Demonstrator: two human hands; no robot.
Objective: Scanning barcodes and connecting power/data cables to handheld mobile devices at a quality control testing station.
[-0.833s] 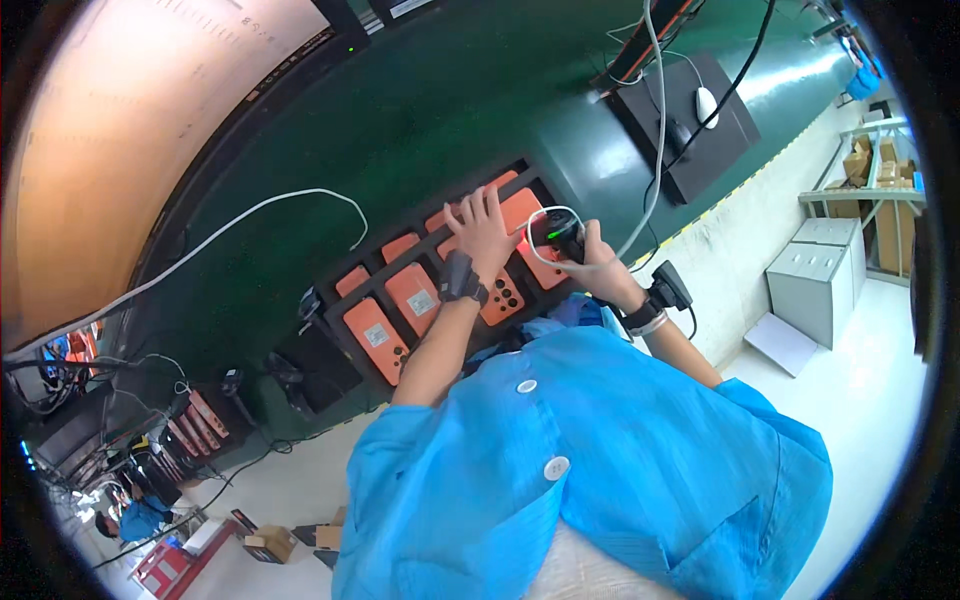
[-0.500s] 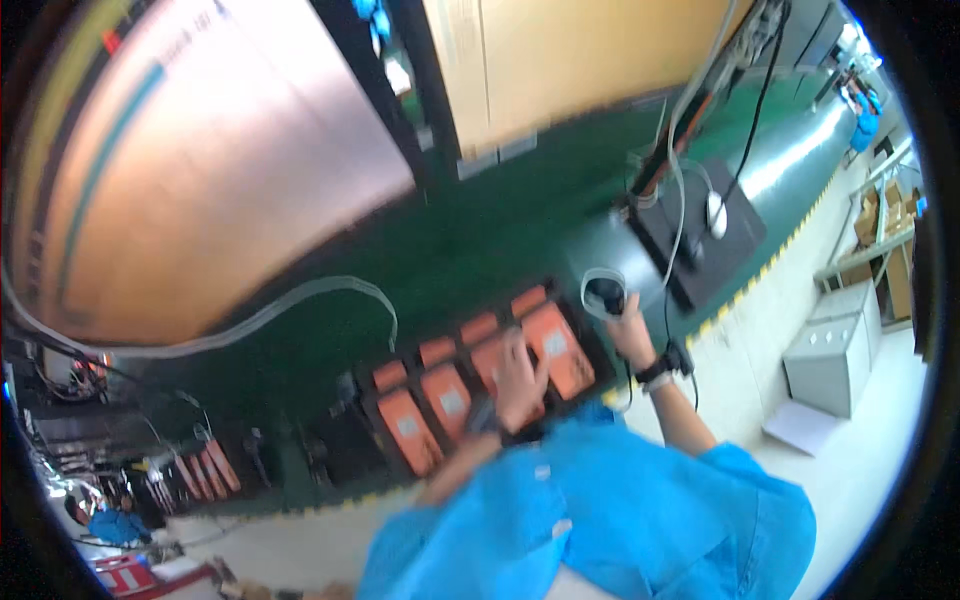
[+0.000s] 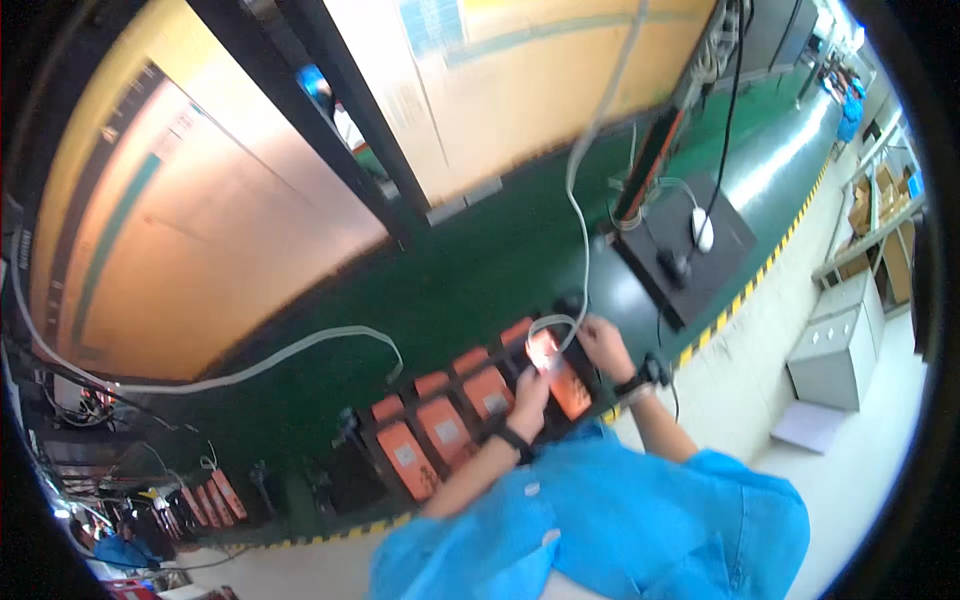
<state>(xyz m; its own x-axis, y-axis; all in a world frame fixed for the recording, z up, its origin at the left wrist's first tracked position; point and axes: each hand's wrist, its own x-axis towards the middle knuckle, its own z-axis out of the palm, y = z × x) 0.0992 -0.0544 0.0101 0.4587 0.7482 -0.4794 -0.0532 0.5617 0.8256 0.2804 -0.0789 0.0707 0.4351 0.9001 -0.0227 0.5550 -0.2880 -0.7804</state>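
Note:
A dark handheld device, likely a scanner [image 3: 570,303], with a pale looped cable, is in my right hand [image 3: 603,346], whose fingers are closed round it. Bright light falls on the upper end of the rightmost orange box [image 3: 568,388], just left of that hand. My left hand [image 3: 530,398] is closed at this box's left edge, thumb against it; its other fingers are partly hidden. More orange boxes, one with a white label [image 3: 447,430], lie side by side in a black tray [image 3: 372,440] left of my left hand. Smaller orange pieces [image 3: 431,383] line the tray's far side.
The green bench [image 3: 480,260] has a yellow-and-black striped edge. A black mat [image 3: 650,235] with a white mouse [image 3: 703,230] lies to the right, beside a post with cables. Large tan panels [image 3: 230,220] stand behind. A grey cabinet [image 3: 835,335] is on the floor.
My left hand has shifted from the middle boxes to the rightmost box's edge. My right hand has moved left with the device, and a bright light now shows on that box.

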